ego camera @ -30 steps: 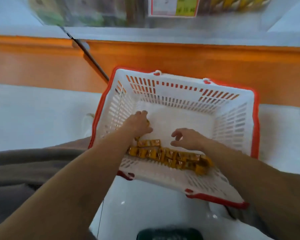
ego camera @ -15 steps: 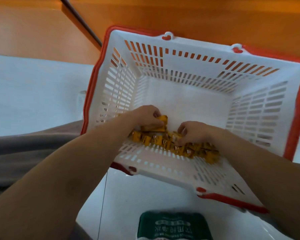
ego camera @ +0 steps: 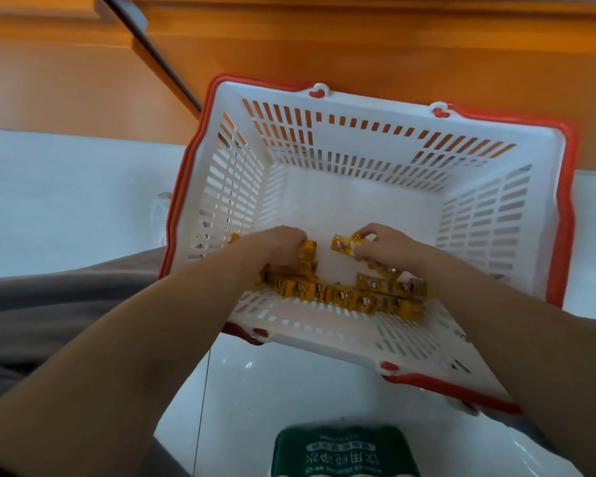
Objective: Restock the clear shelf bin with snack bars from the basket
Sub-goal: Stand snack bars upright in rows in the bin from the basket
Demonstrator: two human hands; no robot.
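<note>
**Basket** (ego camera: pixel 358 132): white slatted plastic with a red rim, on the floor against an orange plinth (ego camera: pixel 393 46).
**Bars** (ego camera: pixel 341 296): orange wrappers, heaped in a row along the basket's near wall. The count cannot be read.
**Left hand** (ego camera: pixel 276 242): inside the basket, fingers curled round a clutch of bars at the row's left end.
**Right hand** (ego camera: pixel 389 247): inside the basket, fingertips pinching 1 of the bars just above the row's right end.
**Bin**: not in view.
**Pack** (ego camera: pixel 344 452): green, at the near edge, apart from the basket.
**Handling note (judgement)**: the step in hand is gathering a load.
- Turn the wrappers 1 way before lifting, so they stack flat in the bin.
- Grip each bundle across its width, since slick wrappers are likely to fan out.
- Lift clear of the near wall.
- Take fewer bars per trip rather than risk a spill.
</note>
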